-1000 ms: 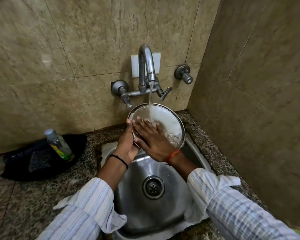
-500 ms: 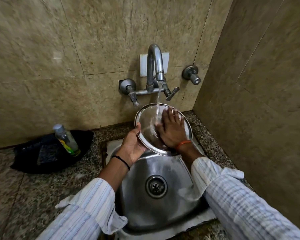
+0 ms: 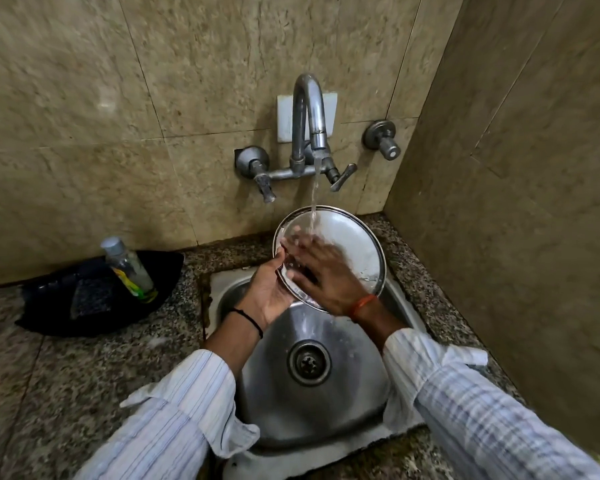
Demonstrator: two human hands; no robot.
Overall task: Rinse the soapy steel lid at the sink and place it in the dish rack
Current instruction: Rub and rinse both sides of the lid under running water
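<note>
The round steel lid [image 3: 352, 242] is tilted above the back of the steel sink [image 3: 347, 403], under the tap [image 3: 309, 109]. Water runs from the spout onto the lid's upper middle. My left hand [image 3: 267, 292] grips the lid's lower left rim from underneath. My right hand [image 3: 323, 271] lies flat on the lid's face with fingers spread toward the left, blurred by motion. Wet sheen covers the lid's right half. No dish rack is in view.
A black tray [image 3: 66, 320] on the granite counter at the left holds a clear soap bottle [image 3: 130, 270] and a dark scrubber. Tiled walls close in behind and on the right. A second valve [image 3: 383, 138] sticks out right of the tap.
My right hand has slid from the lid's right-centre to its left side, rubbing across the face. The foam seen a second ago has washed off. My left hand keeps its hold.
</note>
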